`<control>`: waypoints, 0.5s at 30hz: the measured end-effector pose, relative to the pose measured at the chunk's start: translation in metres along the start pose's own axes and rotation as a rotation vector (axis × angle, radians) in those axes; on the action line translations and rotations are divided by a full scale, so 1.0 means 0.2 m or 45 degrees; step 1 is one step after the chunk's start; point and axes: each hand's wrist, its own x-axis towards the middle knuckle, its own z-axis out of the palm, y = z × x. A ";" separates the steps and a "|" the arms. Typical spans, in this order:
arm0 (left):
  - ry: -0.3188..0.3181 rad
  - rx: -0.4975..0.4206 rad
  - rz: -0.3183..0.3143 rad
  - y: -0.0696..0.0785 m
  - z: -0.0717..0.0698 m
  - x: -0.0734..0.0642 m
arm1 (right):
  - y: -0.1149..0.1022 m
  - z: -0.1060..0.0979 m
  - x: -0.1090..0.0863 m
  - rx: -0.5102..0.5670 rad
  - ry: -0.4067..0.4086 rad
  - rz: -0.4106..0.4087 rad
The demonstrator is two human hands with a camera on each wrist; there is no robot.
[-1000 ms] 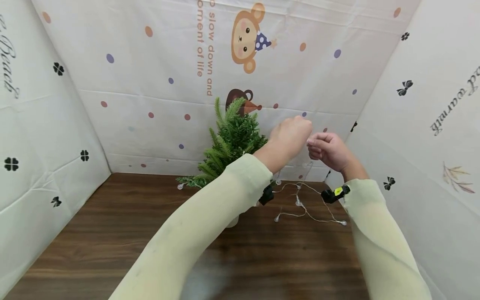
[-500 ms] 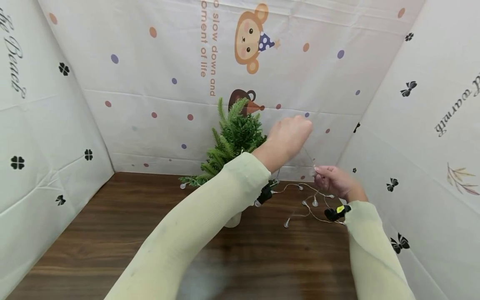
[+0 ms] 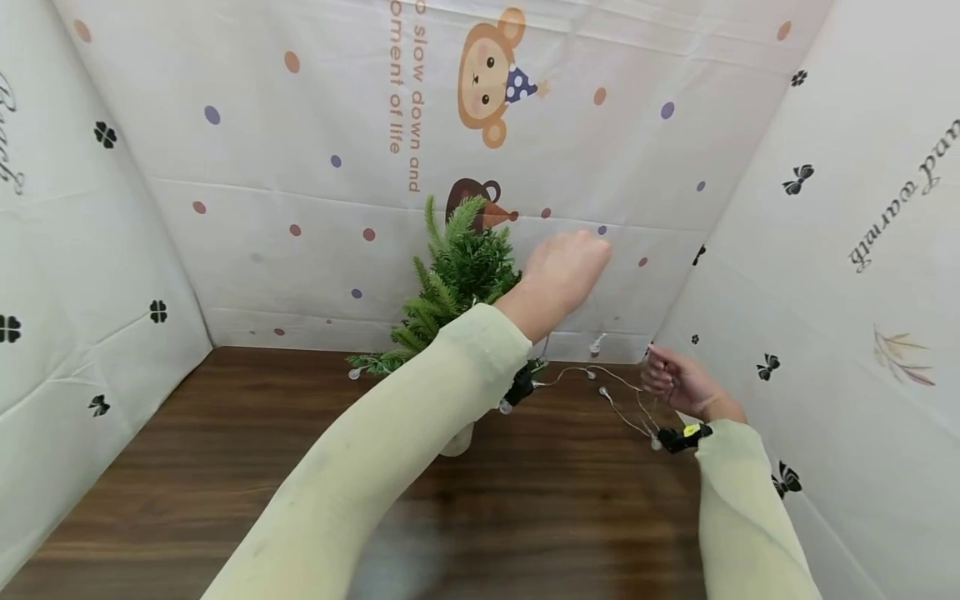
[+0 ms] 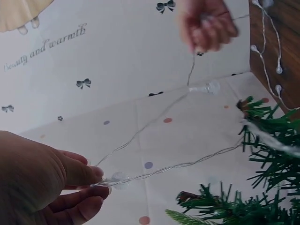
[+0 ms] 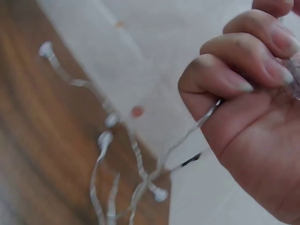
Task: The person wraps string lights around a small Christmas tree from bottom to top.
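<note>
In the head view a small artificial Christmas tree stands at the back of the table, partly covered by my left arm. My left hand is raised at its right side. Seen from the left wrist, thumb and fingers pinch the clear wire of a string of lights beside a round bulb. One strand leads to the tree branches. Another, with a bulb on it, runs to my right hand, lower and to the right. That hand's curled fingers hold the wire in the right wrist view.
Loose wire with several bulbs trails over the brown wooden table by the right wrist. Another bulb hangs at the tree's left branches. White printed cloth walls enclose the back and both sides.
My right hand has moved down and right, away from the left hand, drawing a length of wire between them. Some loose bulbs on the table have shifted. The left hand stays nearly in place.
</note>
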 end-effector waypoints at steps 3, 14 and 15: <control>-0.033 0.007 0.012 -0.01 0.02 0.00 | -0.10 0.02 0.03 0.050 -0.009 -0.109; -0.101 0.041 0.088 0.00 0.01 -0.05 | -0.65 0.32 0.33 0.048 0.340 -0.026; -0.095 0.033 0.093 -0.01 -0.01 -0.06 | -0.68 0.35 0.36 0.002 0.415 0.010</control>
